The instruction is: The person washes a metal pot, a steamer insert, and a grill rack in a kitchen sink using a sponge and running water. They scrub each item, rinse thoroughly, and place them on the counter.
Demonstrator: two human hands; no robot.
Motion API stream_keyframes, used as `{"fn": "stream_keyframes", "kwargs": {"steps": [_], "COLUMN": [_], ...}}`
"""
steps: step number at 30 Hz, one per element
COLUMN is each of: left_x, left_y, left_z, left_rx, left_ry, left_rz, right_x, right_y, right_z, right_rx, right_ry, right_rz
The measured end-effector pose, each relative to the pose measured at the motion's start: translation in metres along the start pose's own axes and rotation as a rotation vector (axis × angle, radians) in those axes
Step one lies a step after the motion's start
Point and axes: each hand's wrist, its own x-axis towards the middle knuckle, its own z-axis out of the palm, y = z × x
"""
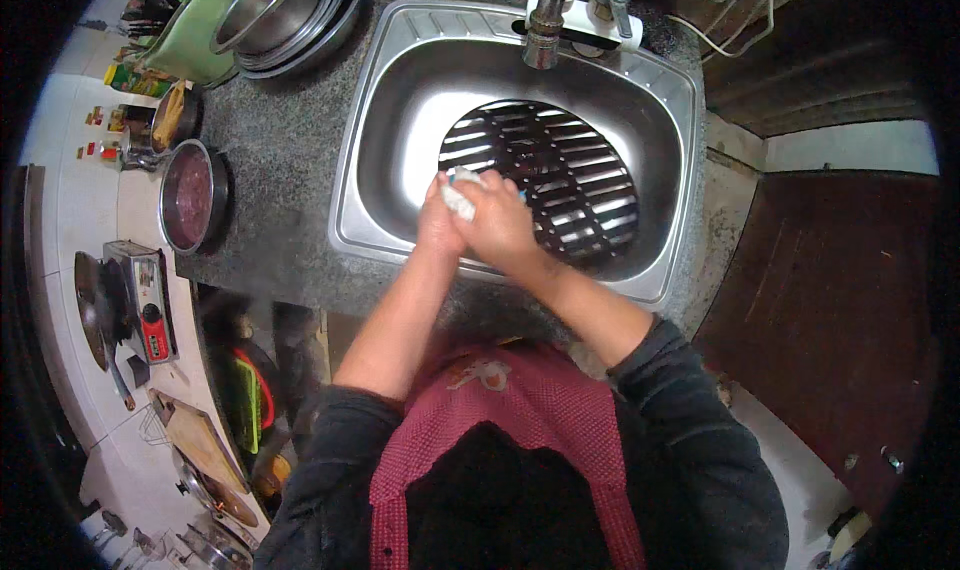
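Note:
My left hand [438, 223] and my right hand [498, 219] are pressed together over the near left part of the steel sink [390, 142]. A crumpled white cloth [458, 202] is squeezed between them, with small bits of blue at its edges. Most of the cloth is hidden by my fingers. Below and beyond my hands, a round dark slatted rack [555, 157] lies in the basin, its near left part covered by my right hand. The faucet [543, 45] hangs over the far side of the bowl, and no water stream is visible.
Stacked metal bowls [277, 22] stand on the stone counter [277, 172] left of the sink. A metal bowl of reddish contents [191, 195] sits near its left edge. Farther left are a portable gas stove [142, 300], a dark pan [91, 311] and a wooden cutting board [199, 439].

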Motion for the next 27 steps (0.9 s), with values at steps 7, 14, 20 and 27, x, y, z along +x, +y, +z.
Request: {"fn": "stream_keyframes", "kwargs": {"steps": [7, 14, 20, 27], "left_x": [-0.034, -0.028, -0.021, -0.037], "left_y": [0.027, 0.018, 0.01, 0.035], "left_z": [0.024, 0.015, 0.009, 0.026], "left_rx": [0.121, 0.081, 0.038, -0.149], "left_ry": [0.008, 0.076, -0.058, -0.231], "left_rz": [-0.048, -0.014, 0.003, -0.049], "right_x": [-0.054, 0.021, 0.102, 0.009], "right_y": [0.042, 0.021, 0.016, 0.004], "right_z": [-0.067, 0.005, 0.043, -0.016], "right_rx": [-0.012, -0.034, -0.135, 0.058], "right_ry": [-0.294, -0.174, 0.079, -0.399], "right_rz": [-0.203, -0.447, -0.141, -0.302]}}
